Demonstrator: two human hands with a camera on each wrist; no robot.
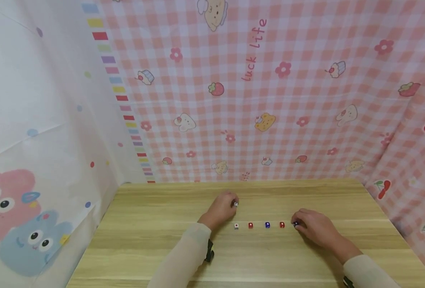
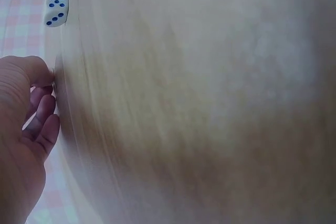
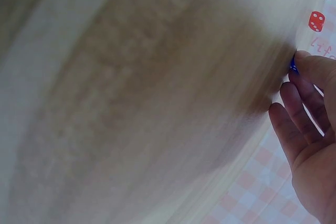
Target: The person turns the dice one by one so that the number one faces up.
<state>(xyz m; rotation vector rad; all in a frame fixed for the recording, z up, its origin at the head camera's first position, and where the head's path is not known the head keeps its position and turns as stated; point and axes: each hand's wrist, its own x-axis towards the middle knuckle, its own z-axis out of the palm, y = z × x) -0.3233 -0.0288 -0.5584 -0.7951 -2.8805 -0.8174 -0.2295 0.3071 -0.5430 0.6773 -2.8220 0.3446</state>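
A row of small dice runs across the wooden table in the head view: a white die at the left, then a red die, a blue die and another red die. Just beyond the white one, my left hand pinches a second white die at its fingertips; the fingers hide it in the left wrist view. At the row's right end, my right hand holds a blue die between thumb and index finger, right down at the tabletop.
The wooden table reaches back to a pink checked cloth. White cloth with cartoon figures hangs at the left, and more checked cloth with cherries lines the right. A dark strap sits at the left wrist.
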